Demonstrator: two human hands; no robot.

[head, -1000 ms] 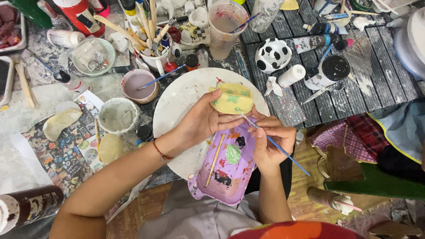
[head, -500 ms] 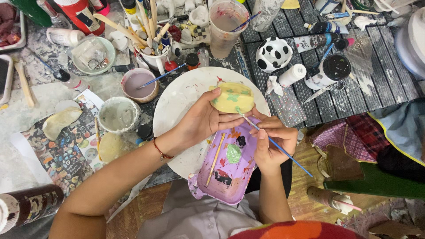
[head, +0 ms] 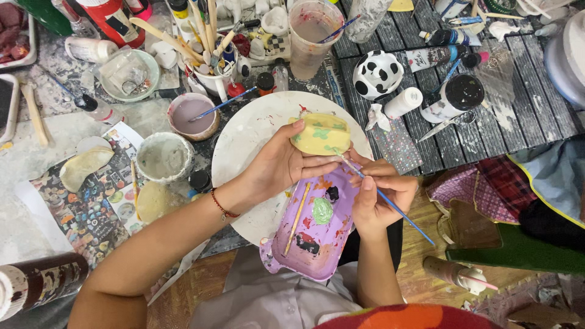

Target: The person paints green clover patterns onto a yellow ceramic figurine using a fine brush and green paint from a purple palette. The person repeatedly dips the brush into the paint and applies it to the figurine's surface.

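From the head view, the left hand [head: 277, 167] cups a small yellow clay piece [head: 321, 135] from below and behind, fingers curled round it and thumb on its top edge, so its green-spotted face is turned up toward the brush. It is held in the air over the white plate [head: 244, 137], which looks placed to catch drips. The right hand [head: 378, 195] is closed in a pencil grip on a thin blue brush [head: 390, 204]; the tip meets the lower right edge of the piece, and the handle slants down and away to the right. The two hands touch at the fingers, probably to steady the stroke.

Just under the hands lies a purple palette [head: 317, 234], tilted off the desk edge toward the lap, close enough for a short dip. It holds a thick green blob, a black patch and red smears, and a wooden stick rests across it.

The piece looks matt and slightly lumpy, a rounded block shape with soft corners. The plate is smooth and smeared with pale paint.

Left of the plate stand a cup of mauve wash [head: 192, 116] with a brush in it and a crusted grey-white bowl [head: 163, 157]. Behind the plate a tall plastic cup [head: 312, 36] of cloudy water holds another brush. To the right sits a glossy round black-and-white spotted figure [head: 378, 74] on the dark slatted desk [head: 536, 116].
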